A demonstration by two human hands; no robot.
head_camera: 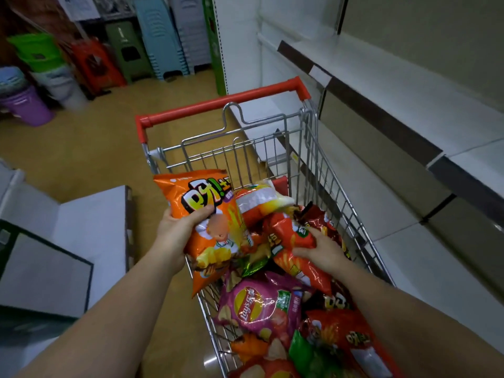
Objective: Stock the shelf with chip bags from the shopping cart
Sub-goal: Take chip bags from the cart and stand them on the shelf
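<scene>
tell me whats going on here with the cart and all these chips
A person is unloading a shopping cart full of chip bags beside bare white shelves. The left hand holds an orange chip bag lifted at the cart's left edge. The right hand grips a red chip bag still lying in the pile. A purple chip bag and others wait in the cart. No bag shows on the shelves yet.

Two hands are at work: the left hand (174,227) and the right hand (321,249), each holding one chip bag. There is one shopping cart (218,105). In it lies one purple chip bag (256,306); the red, orange and green bags are heaped too thickly to count. Four stool stacks (161,36) stand behind.
</scene>
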